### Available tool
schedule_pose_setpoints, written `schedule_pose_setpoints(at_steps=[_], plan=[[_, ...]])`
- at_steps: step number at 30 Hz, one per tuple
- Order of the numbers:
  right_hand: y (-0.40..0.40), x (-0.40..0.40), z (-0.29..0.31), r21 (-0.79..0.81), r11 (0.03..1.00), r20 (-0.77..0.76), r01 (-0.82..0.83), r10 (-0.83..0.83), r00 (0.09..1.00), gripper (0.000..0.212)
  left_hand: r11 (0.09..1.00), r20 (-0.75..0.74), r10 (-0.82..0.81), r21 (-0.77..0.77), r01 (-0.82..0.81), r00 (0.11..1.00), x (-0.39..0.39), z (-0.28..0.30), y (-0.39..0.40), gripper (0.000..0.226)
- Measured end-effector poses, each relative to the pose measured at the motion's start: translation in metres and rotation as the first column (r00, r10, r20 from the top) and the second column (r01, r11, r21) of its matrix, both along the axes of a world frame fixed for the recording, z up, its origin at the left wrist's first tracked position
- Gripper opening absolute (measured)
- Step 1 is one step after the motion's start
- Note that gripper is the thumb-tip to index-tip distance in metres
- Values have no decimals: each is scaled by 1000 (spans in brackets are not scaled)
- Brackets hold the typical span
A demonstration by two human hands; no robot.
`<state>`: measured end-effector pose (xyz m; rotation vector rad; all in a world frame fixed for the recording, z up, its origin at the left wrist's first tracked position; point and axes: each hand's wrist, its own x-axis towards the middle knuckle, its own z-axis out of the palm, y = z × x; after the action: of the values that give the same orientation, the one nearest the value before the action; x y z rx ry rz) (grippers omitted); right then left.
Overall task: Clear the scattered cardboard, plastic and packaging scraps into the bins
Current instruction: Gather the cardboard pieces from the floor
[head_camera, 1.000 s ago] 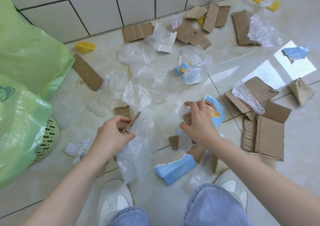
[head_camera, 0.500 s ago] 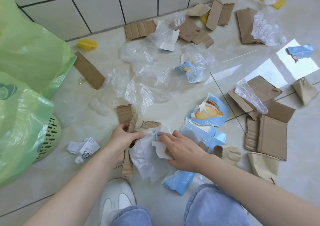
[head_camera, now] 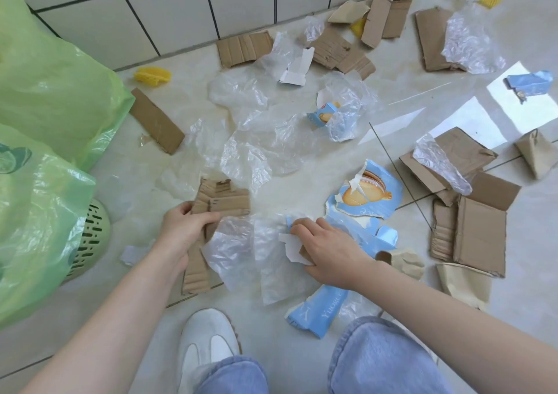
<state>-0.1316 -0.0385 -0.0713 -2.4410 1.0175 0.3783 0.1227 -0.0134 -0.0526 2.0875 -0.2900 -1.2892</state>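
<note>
- Brown corrugated cardboard scraps (head_camera: 222, 201) lie on the floor, gripped by your left hand (head_camera: 184, 227).
- Your right hand (head_camera: 327, 250) pinches a torn white paper scrap (head_camera: 291, 247) over crumpled clear plastic film (head_camera: 256, 251).
- Green-bagged bins (head_camera: 45, 212) stand left.

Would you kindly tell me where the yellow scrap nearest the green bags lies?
Head view, upper left: the yellow scrap lies by the wall, between the green bag and a cardboard strip.
</note>
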Motion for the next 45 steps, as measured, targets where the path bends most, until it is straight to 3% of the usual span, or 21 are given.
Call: schedule_pose_setpoints(at_steps=[2, 6, 12, 18, 25, 31, 36, 38, 45], plan=[[-2, 0, 1, -2, 1000, -13, 24, -24, 1000, 45, 999, 97, 19, -30, -16, 995, 8, -2, -3, 20], [-6, 2, 4, -54, 995, -70, 81, -85, 994, 44, 997, 269, -75, -7, 79, 960, 6, -14, -11, 35], [-16, -1, 11, -105, 982, -64, 160, -167, 984, 47, 959, 476, -283, 115, 260, 833, -8, -25, -26, 30], [-37, -13, 17, -123, 952, -19, 282, -286, 958, 50, 947, 399, -313, 202, 251, 862, -10, -25, -50, 32], [-41, -26, 15, -130, 935, 11, 329, -330, 944, 54, 979, 158, -150, 159, 125, 976, -17, -28, -54, 47], [-52, -38, 21, -141, 881, 68, 452, -447, 892, 54, 976, 255, -208, 123, 182, 944, -22, -22, -55, 54], [-74, -66, 21, -166, 769, 62, 617, -616, 785, 58, 918, 408, -394, 136, 372, 823, -39, -18, -63, 78], [-75, -73, 20, -146, 777, 46, 612, -613, 789, 57, 887, 438, -459, 170, 430, 773, -45, -19, -66, 77], [-48, -50, 24, -1, 878, 107, 479, -476, 873, 48, 916, 314, -400, 170, 364, 861, -45, -13, -78, 68]])
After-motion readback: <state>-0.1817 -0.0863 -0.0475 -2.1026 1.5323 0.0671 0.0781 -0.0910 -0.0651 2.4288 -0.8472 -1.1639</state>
